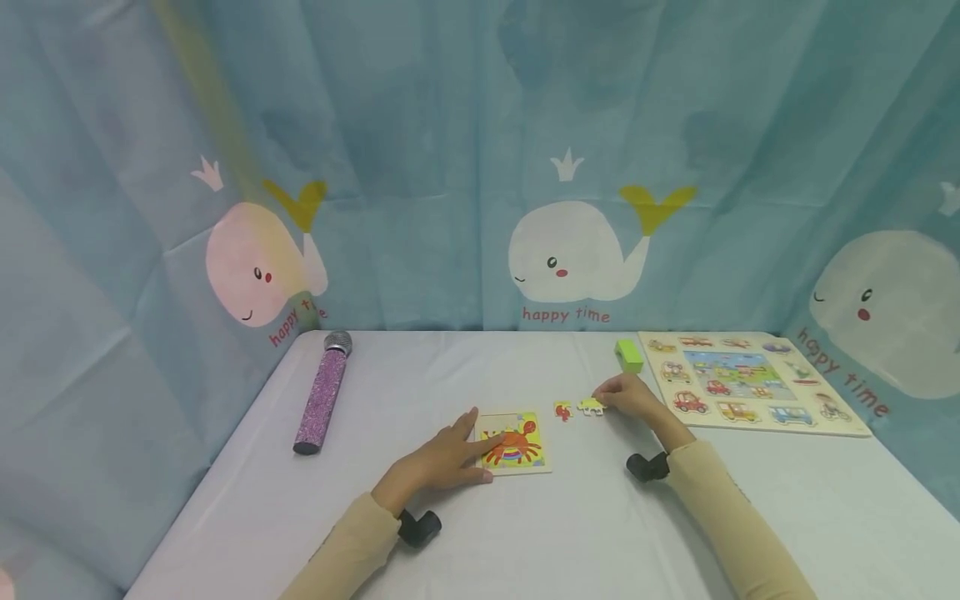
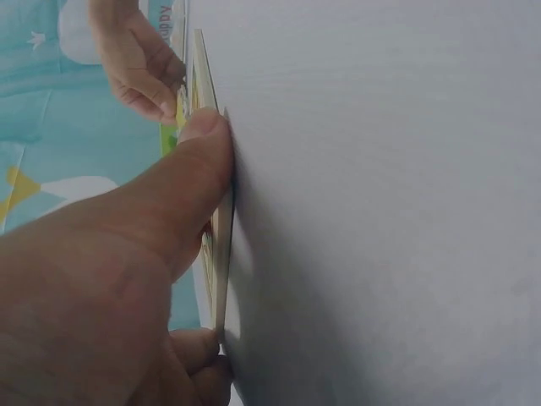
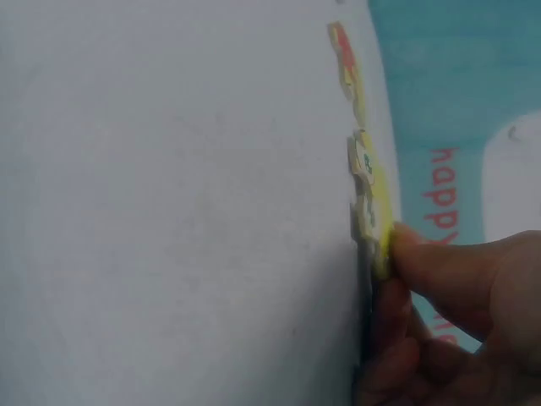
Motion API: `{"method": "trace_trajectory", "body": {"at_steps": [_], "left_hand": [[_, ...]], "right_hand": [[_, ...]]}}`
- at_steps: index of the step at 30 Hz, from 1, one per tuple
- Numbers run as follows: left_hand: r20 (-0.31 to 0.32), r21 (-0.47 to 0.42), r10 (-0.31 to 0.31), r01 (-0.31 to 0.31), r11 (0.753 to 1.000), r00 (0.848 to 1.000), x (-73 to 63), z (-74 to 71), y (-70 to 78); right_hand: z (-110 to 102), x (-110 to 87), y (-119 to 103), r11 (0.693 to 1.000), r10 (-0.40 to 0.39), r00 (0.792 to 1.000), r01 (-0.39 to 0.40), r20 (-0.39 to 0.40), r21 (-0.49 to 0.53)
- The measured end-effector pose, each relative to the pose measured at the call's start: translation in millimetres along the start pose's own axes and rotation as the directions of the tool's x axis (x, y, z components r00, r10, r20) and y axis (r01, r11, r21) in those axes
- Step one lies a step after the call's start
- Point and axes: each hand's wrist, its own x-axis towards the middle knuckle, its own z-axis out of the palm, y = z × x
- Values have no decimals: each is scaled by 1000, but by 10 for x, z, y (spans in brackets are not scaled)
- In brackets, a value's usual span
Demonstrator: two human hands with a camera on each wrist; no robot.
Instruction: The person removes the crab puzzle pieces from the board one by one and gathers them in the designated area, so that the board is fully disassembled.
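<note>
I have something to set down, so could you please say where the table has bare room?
The table is bare between the microphone and the left hand, and between the forearms, on the near side of the crab puzzle. Crowded: from that puzzle past the red piece and yellow piece to the right hand, green block and picture board.

Square, pale-rimmed puzzle board with red crab picture (image 1: 523, 446) on white cloth (image 1: 540, 542). Left hand (image 1: 444, 457), fingers spread, rests on its left side. Right of board: small red-and-yellow puzzle piece (image 1: 562, 410), then yellow-and-white puzzle piece (image 1: 591, 407) pinched by right hand (image 1: 632, 398). Farther right, beyond board: bright green block (image 1: 629, 356). Well left of board: glittery purple microphone with silver head (image 1: 322, 404).
</note>
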Motion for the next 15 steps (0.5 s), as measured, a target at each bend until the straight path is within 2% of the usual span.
{"method": "trace_trajectory", "body": {"at_steps": [9,15], "left_hand": [[-17,7,9,-9,1000,1000,1,12,-16],[-16,6,17,-17,1000,1000,1,17,-18]], "right_hand": [[61,-29,-57,998,-29,999,26,-44,-60],[77,-32,-42,998,-46,997,43,-54,-55]]}}
